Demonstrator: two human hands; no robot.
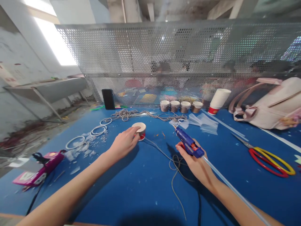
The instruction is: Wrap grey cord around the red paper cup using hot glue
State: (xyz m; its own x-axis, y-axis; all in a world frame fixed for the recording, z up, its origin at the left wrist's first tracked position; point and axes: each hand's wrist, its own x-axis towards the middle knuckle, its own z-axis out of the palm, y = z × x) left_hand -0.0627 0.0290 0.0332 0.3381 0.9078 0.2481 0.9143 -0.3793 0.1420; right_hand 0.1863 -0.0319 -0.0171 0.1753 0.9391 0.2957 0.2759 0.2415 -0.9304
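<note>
Scissors lying right on blue tabletop; pink bag resting beyond; cup stack leaning near mesh screen.

I can read no text, brand, number or sign anywhere in this view. The flat pink package with a pale label, near the left edge of the blue tabletop, carries some print, but it is too small and blurred for me to make out. The stack of white paper cups with a red band at its base, far right of centre, shows a marking on the band that I cannot decipher. The pale wall at far left has reddish patches that may be lettering; I cannot tell.
</note>
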